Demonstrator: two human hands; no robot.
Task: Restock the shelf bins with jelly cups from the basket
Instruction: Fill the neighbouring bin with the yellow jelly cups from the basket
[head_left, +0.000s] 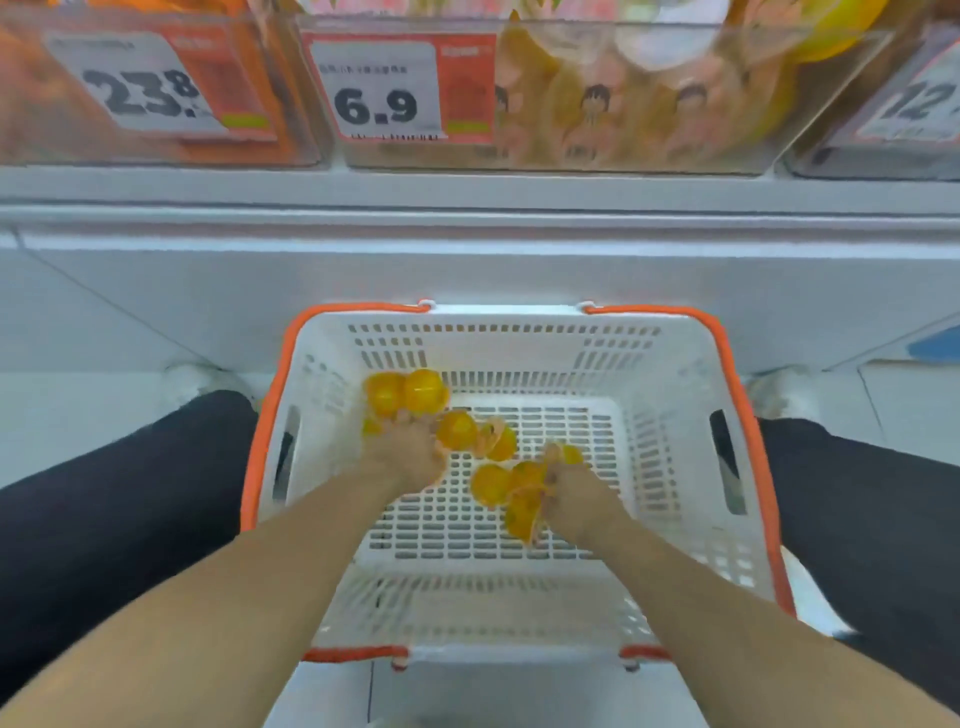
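Both hands are down in the basket (670, 415); right hand (574, 499) grips a cluster of jelly cups (519, 499) near basket centre; left hand (410, 452) over cups by the far-left corner, grip unclear; we gather all strays before lifting to the bin (649, 104) above the basket.

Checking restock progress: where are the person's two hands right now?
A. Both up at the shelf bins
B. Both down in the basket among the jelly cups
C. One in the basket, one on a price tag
B: the left hand and right hand are both inside the white basket, among the yellow jelly cups.
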